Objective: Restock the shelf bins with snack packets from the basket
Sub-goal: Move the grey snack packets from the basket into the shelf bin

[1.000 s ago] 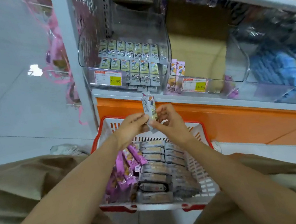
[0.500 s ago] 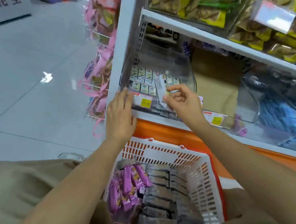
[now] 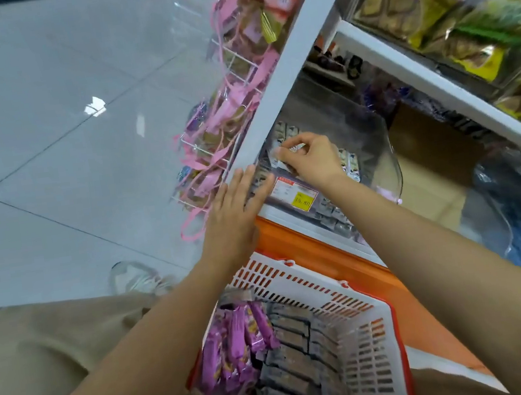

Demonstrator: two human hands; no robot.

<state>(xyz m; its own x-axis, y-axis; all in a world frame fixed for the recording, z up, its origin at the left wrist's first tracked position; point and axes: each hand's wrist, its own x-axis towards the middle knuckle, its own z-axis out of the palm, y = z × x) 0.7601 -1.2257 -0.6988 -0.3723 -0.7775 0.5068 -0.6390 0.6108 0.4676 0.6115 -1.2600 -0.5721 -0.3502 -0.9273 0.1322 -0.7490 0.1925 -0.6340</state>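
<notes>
Snack packet (image 3: 292,150) pinched in my right hand (image 3: 314,160), placing it inside the bin (image 3: 391,160); left hand (image 3: 231,216) flat, fingers (image 3: 244,183) straight. Next: seat, release.

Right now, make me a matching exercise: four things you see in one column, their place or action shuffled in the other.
1 left hand
2 right hand
3 purple snack packets
4 price label

A lying in the basket
B stuck on the front of the clear bin
C pinching a small packet inside the bin
D fingers flat against the bin's front

Pairs: 1-D, 2-C, 3-A, 4-B
</notes>
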